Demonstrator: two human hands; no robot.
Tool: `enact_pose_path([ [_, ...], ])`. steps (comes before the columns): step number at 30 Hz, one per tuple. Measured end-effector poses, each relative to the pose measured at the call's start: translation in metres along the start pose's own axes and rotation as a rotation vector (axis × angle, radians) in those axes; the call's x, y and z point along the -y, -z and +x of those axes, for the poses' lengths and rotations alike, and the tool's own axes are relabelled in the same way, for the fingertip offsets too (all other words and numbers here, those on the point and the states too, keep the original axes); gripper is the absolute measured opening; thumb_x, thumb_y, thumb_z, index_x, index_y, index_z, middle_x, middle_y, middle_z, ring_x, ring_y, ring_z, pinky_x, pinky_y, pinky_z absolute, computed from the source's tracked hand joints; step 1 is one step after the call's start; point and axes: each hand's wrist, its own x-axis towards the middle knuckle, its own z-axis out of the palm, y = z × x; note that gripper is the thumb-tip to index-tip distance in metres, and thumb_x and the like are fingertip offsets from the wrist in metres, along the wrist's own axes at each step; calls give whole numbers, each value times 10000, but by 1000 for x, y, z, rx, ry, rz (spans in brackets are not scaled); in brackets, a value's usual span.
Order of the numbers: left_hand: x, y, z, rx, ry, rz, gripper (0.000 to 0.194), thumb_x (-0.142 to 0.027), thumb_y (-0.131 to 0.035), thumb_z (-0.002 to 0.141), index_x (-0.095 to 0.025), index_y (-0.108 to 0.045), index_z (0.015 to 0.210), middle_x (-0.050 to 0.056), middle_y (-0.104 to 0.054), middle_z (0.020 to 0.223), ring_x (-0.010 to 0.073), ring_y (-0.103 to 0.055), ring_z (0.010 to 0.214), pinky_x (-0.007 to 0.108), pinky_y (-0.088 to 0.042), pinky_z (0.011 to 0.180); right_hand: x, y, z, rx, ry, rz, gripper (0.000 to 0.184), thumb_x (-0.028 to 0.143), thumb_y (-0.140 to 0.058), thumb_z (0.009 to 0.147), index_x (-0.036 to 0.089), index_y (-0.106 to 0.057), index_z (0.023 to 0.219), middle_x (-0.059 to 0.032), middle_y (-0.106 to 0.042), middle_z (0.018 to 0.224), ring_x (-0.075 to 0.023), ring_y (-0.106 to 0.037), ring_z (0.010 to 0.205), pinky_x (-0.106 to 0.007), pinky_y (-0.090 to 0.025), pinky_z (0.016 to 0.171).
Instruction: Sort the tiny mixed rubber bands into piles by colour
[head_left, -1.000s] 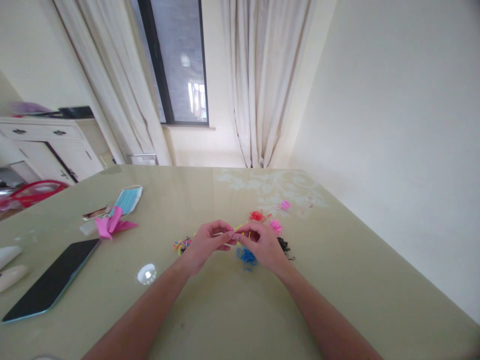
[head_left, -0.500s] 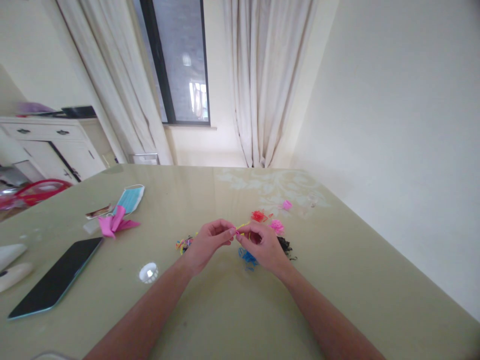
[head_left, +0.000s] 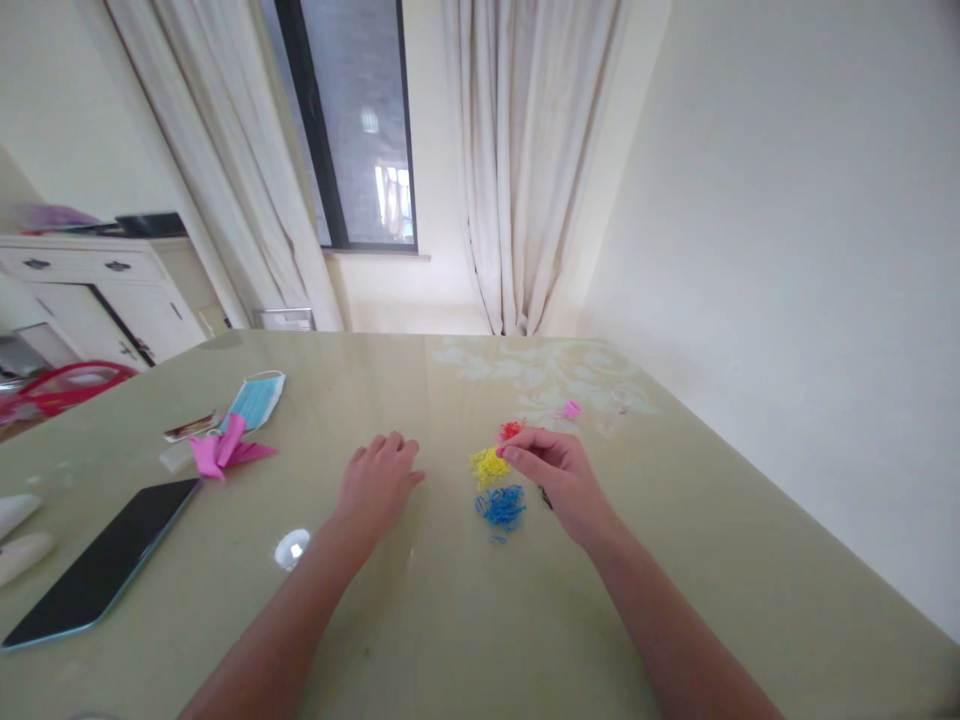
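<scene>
My right hand pinches a small pink rubber band between thumb and fingertips, just above the yellow rubber bands. Nearer to me lies a heap of blue rubber bands. Red rubber bands show behind the right fingers, and a bit of the black bands shows under that hand. My left hand is palm down at the table with its thumb apart from the fingers; it covers the mixed-colour pile, and nothing shows in its grip.
A tablet-like dark device lies at the left, with a pink folded piece and a blue face mask beyond it. A small pink object sits at the back right of the table. A wall borders the right side.
My hands have parted. The left moved left over the mixed pile and opened; the right moved right with the pink rubber band, uncovering the yellow and blue heaps.
</scene>
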Motion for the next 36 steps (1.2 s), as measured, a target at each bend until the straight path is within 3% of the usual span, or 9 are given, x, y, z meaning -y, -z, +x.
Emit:
enact_pose_path([
  [3, 11, 2, -1, 113, 121, 271, 241, -313, -591, 991, -146, -706, 1123, 176, -693, 1149, 360, -655, 1131, 451, -515, 915, 10, 4, -4, 2, 20, 37, 209, 441, -837, 799, 234, -811, 785, -28, -747, 789, -189, -649, 774, -312, -511, 726],
  [7, 14, -2, 2, 224, 105, 276, 193, -236, -521, 1010, -156, -678, 1089, 149, -698, 1130, 296, -691, 1063, 382, -522, 856, 12, 4, -6, 16, 23, 43, 209, 434, -846, 798, 229, -809, 778, -18, -745, 766, -166, -643, 730, -289, -502, 689],
  [11, 16, -4, 6, 212, 110, 221, 242, -156, -431, 1008, -179, -671, 1019, 120, -722, 1078, 275, -704, 1013, 368, -507, 820, 12, 8, -2, 11, 46, -20, 219, 442, -819, 819, 225, -806, 795, -23, -757, 786, -175, -653, 736, -298, -506, 693],
  [14, 20, -7, 8, 171, 124, 187, 253, -161, -426, 992, -199, -675, 994, 104, -726, 1047, 279, -701, 1002, 371, -499, 802, 7, 25, 7, -28, 82, -256, 249, 449, -748, 874, 208, -803, 848, -38, -751, 771, -183, -637, 705, -302, -483, 654],
  [17, 23, -13, 10, 82, 76, 156, 210, -199, -472, 970, -198, -682, 974, 106, -708, 1074, 286, -676, 1052, 369, -495, 838, -7, 52, 19, -100, 87, -692, 196, 316, -678, 902, 189, -785, 797, -35, -714, 683, -174, -595, 640, -295, -429, 621],
  [19, 23, -16, 12, 16, 43, 125, 179, -214, -504, 951, -194, -681, 967, 108, -704, 1089, 291, -659, 1087, 363, -490, 863, -19, 67, 25, -113, 30, -944, 172, 216, -673, 863, 188, -770, 723, -44, -727, 701, -176, -599, 655, -296, -405, 634],
  [22, 23, -20, 15, -34, 59, 50, 167, -222, -510, 939, -197, -674, 955, 102, -732, 1039, 289, -679, 1033, 359, -486, 836, -35, 80, 29, -117, -88, -1070, 185, 209, -679, 858, 190, -775, 702, -53, -739, 700, -186, -633, 671, -291, -387, 621],
  [30, 21, -25, 21, -128, 26, -458, 184, -351, -565, 923, -216, -687, 897, 64, -781, 875, 244, -718, 827, 343, -492, 765, -39, 79, 28, -230, -127, -1105, 158, 239, -725, 841, 195, -762, 694, -56, -726, 680, -194, -631, 651, -288, -364, 582],
  [36, -4, -26, 16, -15, -88, -1021, 307, -489, -694, 849, -190, -703, 916, 75, -781, 872, 216, -718, 801, 327, -545, 754, -37, 30, 21, -50, 98, -750, 197, 330, -699, 920, 185, -755, 801, -25, -696, 713, -159, -577, 634, -275, -407, 603],
])
